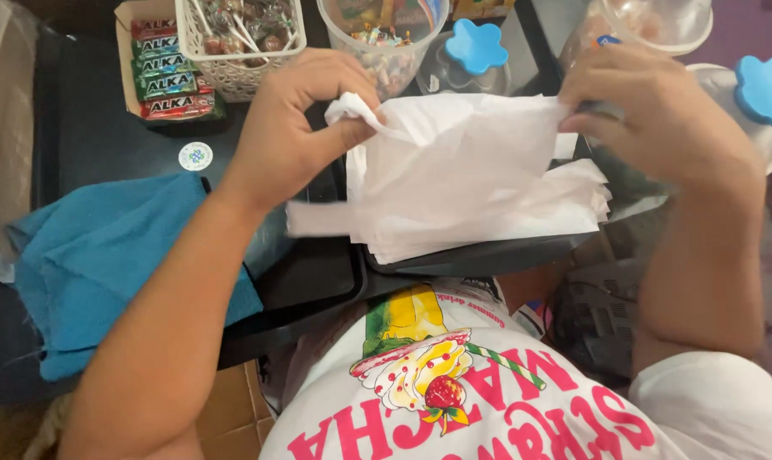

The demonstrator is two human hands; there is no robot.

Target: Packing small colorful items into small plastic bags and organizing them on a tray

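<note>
Open counter point(96, 128) lay left of the hands, between the blue cloth point(105, 255) and the candy box point(169, 77). Ahead, a white basket point(232, 72), a clear tub point(386, 51) and blue-lidded jars point(475, 51) crowded the far edge, blocking any forward reach.

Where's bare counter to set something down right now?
One bare patch: the dark counter between the candy-bar box, the white basket and the blue cloth; only a small round sticker lies there. The far edge is crowded with candy jars, and both hands grip the white bags at centre.
</note>
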